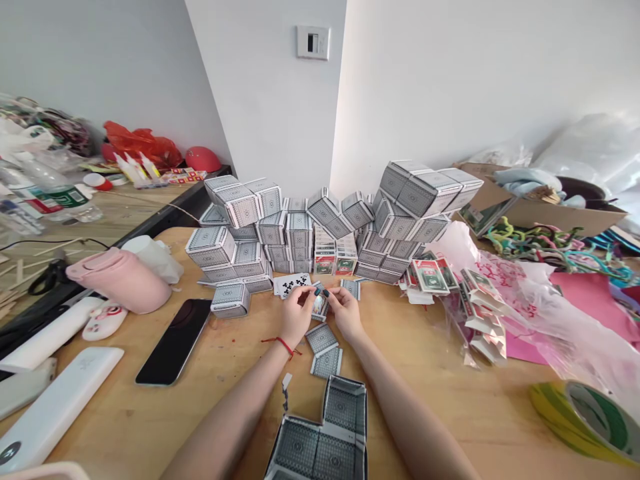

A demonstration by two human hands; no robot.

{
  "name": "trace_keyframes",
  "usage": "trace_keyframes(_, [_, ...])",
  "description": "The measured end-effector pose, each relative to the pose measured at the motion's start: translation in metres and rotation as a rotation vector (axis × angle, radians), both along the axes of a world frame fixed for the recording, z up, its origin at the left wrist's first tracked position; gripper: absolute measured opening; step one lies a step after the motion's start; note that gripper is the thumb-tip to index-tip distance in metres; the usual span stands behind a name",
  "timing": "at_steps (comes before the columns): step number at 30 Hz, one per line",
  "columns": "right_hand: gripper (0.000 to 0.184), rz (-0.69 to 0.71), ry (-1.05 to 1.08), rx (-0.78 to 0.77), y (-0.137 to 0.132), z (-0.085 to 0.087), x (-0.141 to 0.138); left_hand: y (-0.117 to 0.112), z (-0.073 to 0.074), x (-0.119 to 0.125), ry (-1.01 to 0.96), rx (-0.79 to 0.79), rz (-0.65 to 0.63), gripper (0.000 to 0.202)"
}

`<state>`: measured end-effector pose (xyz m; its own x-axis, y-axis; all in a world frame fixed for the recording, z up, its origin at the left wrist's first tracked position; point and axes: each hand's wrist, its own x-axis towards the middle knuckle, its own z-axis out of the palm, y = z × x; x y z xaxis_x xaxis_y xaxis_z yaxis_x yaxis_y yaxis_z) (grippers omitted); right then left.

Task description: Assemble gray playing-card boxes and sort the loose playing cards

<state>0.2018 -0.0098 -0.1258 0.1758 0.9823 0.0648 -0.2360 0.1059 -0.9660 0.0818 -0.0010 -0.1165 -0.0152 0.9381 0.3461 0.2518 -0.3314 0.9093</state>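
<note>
My left hand (297, 312) and my right hand (345, 311) meet over the middle of the table, thumbs and fingertips closed on one playing card (320, 308) between them. Just behind my left hand lie face-up playing cards (291, 285). A patterned card (351, 288) rests behind my right hand. Below the hands, two loose cards (323, 339) lie back side up. Nearest to me stands an L-shaped block of folded cards (327, 433), between my forearms.
Stacked card boxes (240, 260) form a wall at the back. Card packs (430, 275) and torn cartons (483, 313) lie right, near yellow-green tape (585, 413). To the left are a phone (174, 341), a pink pouch (120, 279) and a white power bank (60, 413).
</note>
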Motion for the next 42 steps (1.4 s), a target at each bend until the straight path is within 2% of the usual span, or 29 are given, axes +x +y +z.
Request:
trace_keyframes(6, [0.024,0.058,0.101,-0.008,-0.001,0.005,0.000,0.000,-0.002,-0.001,-0.128,-0.013,-0.002,0.022])
trace_keyframes(14, [0.024,0.317,0.087,-0.108,-0.002,0.010,0.008,0.004,0.004,-0.006,-0.212,-0.091,-0.072,0.015])
trace_keyframes(17, [0.027,0.371,0.074,-0.118,-0.002,0.010,0.010,0.003,0.007,-0.007,-0.221,-0.115,-0.103,0.013])
trace_keyframes(26, [0.025,0.237,-0.066,-0.071,0.000,0.000,0.004,0.000,0.011,-0.007,-0.133,-0.102,-0.147,0.016])
trace_keyframes(33, [0.023,0.206,-0.095,-0.057,0.000,0.000,0.003,0.001,0.005,-0.005,0.023,-0.066,-0.064,0.013])
trace_keyframes(37, [0.018,0.201,-0.104,-0.037,-0.001,0.001,0.005,0.000,0.007,-0.006,0.008,-0.048,-0.080,0.012])
trace_keyframes(42, [0.014,0.172,-0.218,-0.002,-0.001,0.002,0.006,0.002,0.006,-0.005,-0.095,-0.154,-0.073,0.014])
